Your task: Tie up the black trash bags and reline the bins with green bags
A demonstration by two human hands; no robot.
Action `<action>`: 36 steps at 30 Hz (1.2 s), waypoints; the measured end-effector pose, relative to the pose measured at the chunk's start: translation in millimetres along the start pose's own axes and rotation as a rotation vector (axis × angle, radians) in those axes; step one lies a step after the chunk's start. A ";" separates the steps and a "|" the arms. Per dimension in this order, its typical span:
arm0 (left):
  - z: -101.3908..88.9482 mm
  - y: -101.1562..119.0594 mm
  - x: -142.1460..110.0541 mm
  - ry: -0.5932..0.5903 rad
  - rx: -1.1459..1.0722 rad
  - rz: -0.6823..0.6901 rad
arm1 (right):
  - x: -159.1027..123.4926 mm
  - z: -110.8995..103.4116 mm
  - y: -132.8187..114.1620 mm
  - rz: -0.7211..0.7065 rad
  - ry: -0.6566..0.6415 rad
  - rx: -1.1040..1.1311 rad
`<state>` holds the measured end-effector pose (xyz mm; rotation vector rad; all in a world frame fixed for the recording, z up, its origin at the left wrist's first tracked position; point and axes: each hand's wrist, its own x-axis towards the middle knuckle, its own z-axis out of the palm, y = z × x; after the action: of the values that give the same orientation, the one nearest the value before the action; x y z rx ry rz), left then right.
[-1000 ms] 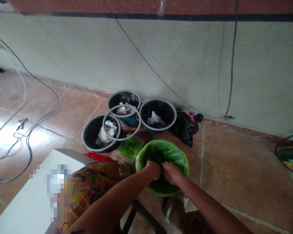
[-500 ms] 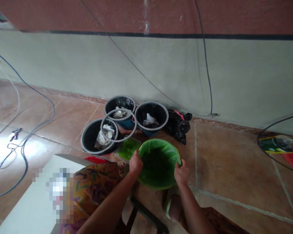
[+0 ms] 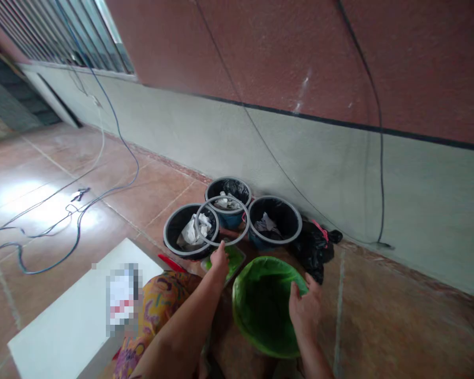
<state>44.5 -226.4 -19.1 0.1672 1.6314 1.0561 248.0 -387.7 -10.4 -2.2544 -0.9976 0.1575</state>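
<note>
Right hand [image 3: 306,305] is at the right rim of green bin [image 3: 240,287], thumb and fingers parted; whether it grips the rim cannot be told. Green bin stands on the floor [image 3: 373,295]. Left hand [image 3: 220,260] is at the near edge of ring [image 3: 237,240]; its hold cannot be told. Tray [image 3: 244,257] is beside green bin. Ring overlaps left bin [image 3: 171,239] and rear bin [image 3: 237,185]. Right bin [image 3: 275,241] is beside black bag [image 3: 310,250], near the wall [image 3: 237,137].
</note>
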 end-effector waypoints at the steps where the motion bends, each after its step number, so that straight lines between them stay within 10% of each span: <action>1: 2.6 5.4 3.8 0.019 -0.050 -0.054 | 0.9 2.8 -10.5 -0.039 -0.017 0.034; 11: -27.4 15.6 -43.2 -0.251 -0.115 0.083 | -4.5 0.0 -77.0 0.097 -0.259 0.343; 18: -85.7 -14.4 -86.1 -0.693 0.425 0.194 | -6.4 -53.5 -25.9 0.325 -0.270 -0.003; 24: -102.2 -23.2 -97.3 -0.617 1.096 0.468 | -42.7 -76.3 23.1 0.346 -0.461 -0.378; 36: -54.6 -26.3 -101.1 -0.379 1.606 0.737 | -28.7 -53.8 31.6 0.317 -0.547 -0.546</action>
<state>45.6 -332.2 32.9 1.9725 1.6888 -0.1033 266.4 -451.3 7.7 -2.9542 -1.0286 0.7511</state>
